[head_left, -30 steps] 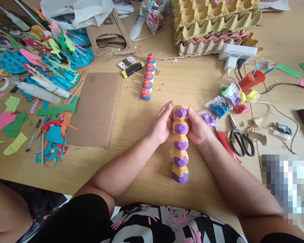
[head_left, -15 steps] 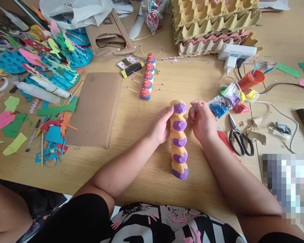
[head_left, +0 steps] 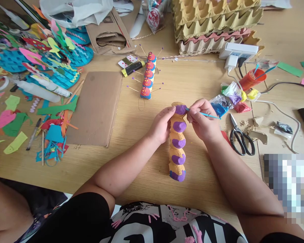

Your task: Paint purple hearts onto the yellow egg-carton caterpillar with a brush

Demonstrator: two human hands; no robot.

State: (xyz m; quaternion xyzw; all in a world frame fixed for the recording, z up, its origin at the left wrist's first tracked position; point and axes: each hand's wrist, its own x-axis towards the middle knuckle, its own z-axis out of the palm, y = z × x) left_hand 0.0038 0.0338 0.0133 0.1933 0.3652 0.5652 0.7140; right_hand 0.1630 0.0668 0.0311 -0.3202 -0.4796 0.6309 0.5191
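A strip of egg carton (head_left: 175, 118) with several bumps, each capped in purple clay, stands lengthwise before me. My left hand (head_left: 162, 125) grips it near the far end, thumb against the top bump. My right hand (head_left: 202, 118) pinches a thin blue tool (head_left: 209, 115), whose tip touches the right edge of the far purple cap (head_left: 180, 109). Beyond them sits a finished-looking red and blue egg-carton caterpillar (head_left: 147, 76) with smiling faces and purple-tipped sticks along its sides.
Scissors (head_left: 241, 136) and bagged clay (head_left: 219, 109) lie at right, near an orange cup (head_left: 253, 81) and a power strip (head_left: 239, 50). Egg trays (head_left: 218, 23) are stacked behind. A cardboard sheet (head_left: 93, 108), paper scraps (head_left: 54, 135) and glue bottles (head_left: 35, 91) are at left.
My right hand has turned and moved slightly left, bringing the blue tool against the far purple cap. The strip's near end has swung slightly left, still held by my left hand.
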